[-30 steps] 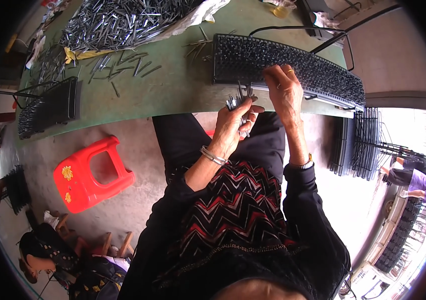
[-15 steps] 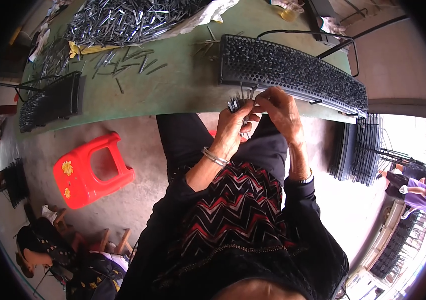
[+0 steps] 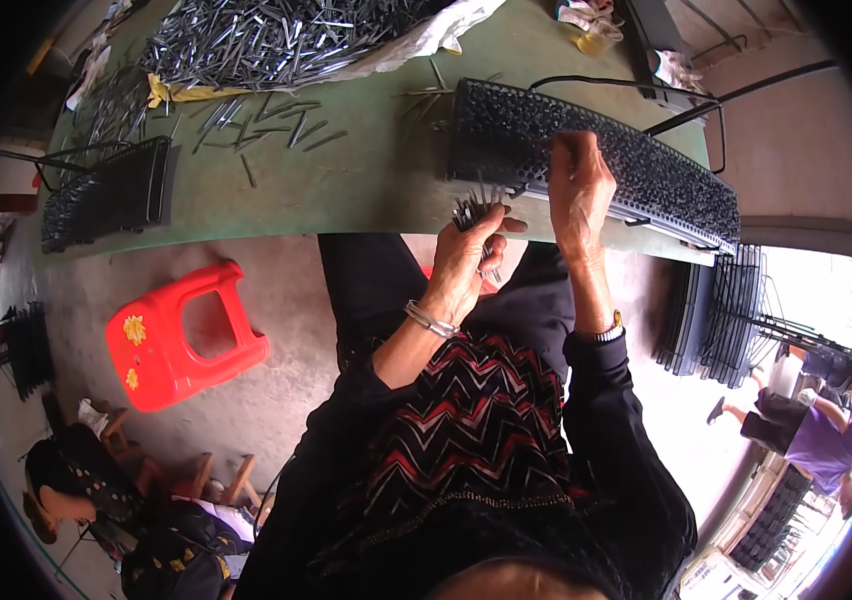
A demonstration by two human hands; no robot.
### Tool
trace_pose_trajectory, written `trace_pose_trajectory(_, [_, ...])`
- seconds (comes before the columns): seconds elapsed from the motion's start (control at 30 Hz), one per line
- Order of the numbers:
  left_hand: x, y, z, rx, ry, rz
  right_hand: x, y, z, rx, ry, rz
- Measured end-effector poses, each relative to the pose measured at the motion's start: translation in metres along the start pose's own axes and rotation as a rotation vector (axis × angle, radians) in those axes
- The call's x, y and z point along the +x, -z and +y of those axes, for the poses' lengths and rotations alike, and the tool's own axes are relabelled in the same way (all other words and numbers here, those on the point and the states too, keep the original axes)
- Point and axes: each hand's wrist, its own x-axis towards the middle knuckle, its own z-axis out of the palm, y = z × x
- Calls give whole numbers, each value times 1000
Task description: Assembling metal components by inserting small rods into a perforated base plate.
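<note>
A bundle of thin dark metal strips (image 3: 472,207) is gripped in my left hand (image 3: 464,262), close to the table's front edge. Their ends fan out above my thumb. My right hand (image 3: 582,195) is over the front part of a long black perforated rack (image 3: 656,165), its fingers pinched together and pointing at the holes. Whatever those fingertips hold is too small and hidden to make out. Many holes of the rack are filled with dark pieces.
A big heap of metal strips (image 3: 276,45) lies on a pale sheet on the green table (image 3: 366,190), with loose strips (image 3: 286,130) near it. Another black rack (image 3: 111,195) stands left. A red stool (image 3: 151,345), stacked racks (image 3: 731,310) and other people (image 3: 816,435) are around.
My right hand has moved up and away from my left hand, onto the rack. The left hand still grips the bundle in about the same place.
</note>
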Motion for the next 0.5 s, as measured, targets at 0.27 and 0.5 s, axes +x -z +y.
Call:
trace_pose_trajectory(0.27, [2,-2,-1,-30,-1,11,4,3,-10,-50,-10,-108])
trace_pose_trajectory(0.5, [2,-3,-1,-34,20,22,-2,-2,-4,-4,-47,-120])
